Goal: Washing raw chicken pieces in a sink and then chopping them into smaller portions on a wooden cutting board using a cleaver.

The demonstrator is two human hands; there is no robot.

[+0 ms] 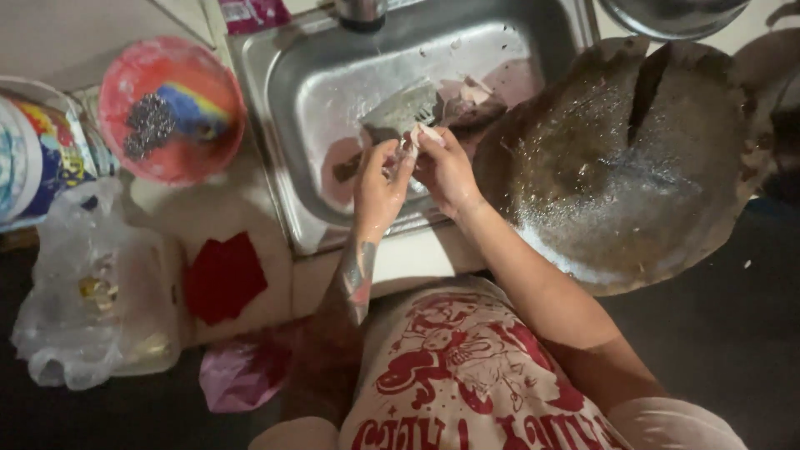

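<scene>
Your left hand [379,187] and right hand [446,171] meet over the steel sink [317,100], fingertips pinching one small pale piece of fish [414,137] between them. That piece sits just beyond your knuckles, about equally near both hands. The larger grey fish [404,108] lies just past it, its length slanting away toward the right.

Fingertips of the left hand [379,179] and right hand [444,167] bury the pale scrap [419,135] they pinch, too small to identify, while the tap [361,12] and metal bowl [671,15] run off the top edge.
</scene>
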